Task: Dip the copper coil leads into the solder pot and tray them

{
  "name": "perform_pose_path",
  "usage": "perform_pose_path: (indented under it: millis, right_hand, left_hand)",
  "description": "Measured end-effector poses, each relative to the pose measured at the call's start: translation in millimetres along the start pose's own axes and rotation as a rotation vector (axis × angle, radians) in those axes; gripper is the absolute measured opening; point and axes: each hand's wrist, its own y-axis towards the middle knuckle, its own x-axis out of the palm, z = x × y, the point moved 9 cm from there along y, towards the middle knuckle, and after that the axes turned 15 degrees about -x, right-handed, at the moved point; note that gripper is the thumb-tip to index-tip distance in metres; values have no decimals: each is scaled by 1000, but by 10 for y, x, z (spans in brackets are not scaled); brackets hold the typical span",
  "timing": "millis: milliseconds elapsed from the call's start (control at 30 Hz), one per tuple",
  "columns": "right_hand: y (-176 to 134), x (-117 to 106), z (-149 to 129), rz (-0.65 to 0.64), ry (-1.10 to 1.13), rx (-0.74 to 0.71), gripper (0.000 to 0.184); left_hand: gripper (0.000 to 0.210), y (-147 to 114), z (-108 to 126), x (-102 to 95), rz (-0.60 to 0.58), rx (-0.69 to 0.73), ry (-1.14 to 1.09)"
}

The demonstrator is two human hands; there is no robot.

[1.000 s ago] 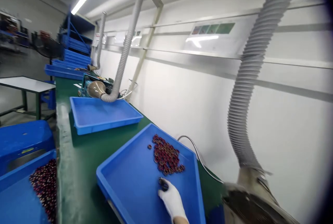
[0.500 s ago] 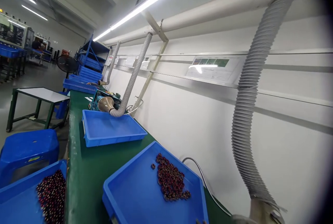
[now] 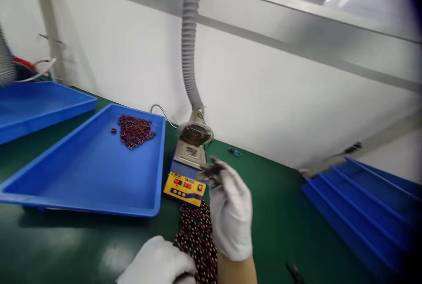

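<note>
My right hand (image 3: 229, 205), in a white glove with greyed fingertips, is raised beside a heating plate unit (image 3: 189, 165) with a yellow panel and red digits. Its fingers are bent together; motion blur hides what is between them. Low in the view, my left hand (image 3: 160, 262), also white-gloved, curls its fingers at the edge of a pile of small round parts (image 3: 198, 231), dark with red and copper-coloured bits. What it grips, if anything, cannot be made out. More such parts (image 3: 135, 130) lie in the far end of a blue tray (image 3: 99, 178) to the left.
A grey flexible duct (image 3: 190, 33) ends in a round hood (image 3: 195, 133) over the heating unit. Stacked blue trays (image 3: 359, 213) stand at right, another blue tray (image 3: 42, 106) at far left. A small blue-handled tool (image 3: 234, 151) lies near the wall, a dark tool (image 3: 294, 272) at lower right.
My view has swung right and down from the long bench to the heating unit. Both gloved hands and the pile of parts before me have come into view.
</note>
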Motion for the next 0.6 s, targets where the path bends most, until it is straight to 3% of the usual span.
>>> perform_pose_path:
  millis: [67, 133, 267, 433, 600]
  right_hand:
    - [84, -347, -273, 160, 77, -78, 18]
    - [118, -623, -490, 263, 18, -98, 28]
    - [139, -883, -675, 376, -61, -50, 46]
    - [247, -654, -653, 137, 143, -113, 50]
    - [275, -678, -574, 62, 154, -159, 36]
  left_hand:
    - [11, 68, -68, 45, 4, -38, 113]
    - [19, 152, -123, 38, 43, -82, 239]
    - [41, 466, -131, 14, 116, -139, 469]
    - [40, 946, -157, 73, 186, -189, 633]
    - [26, 993, -134, 6, 242, -185, 705]
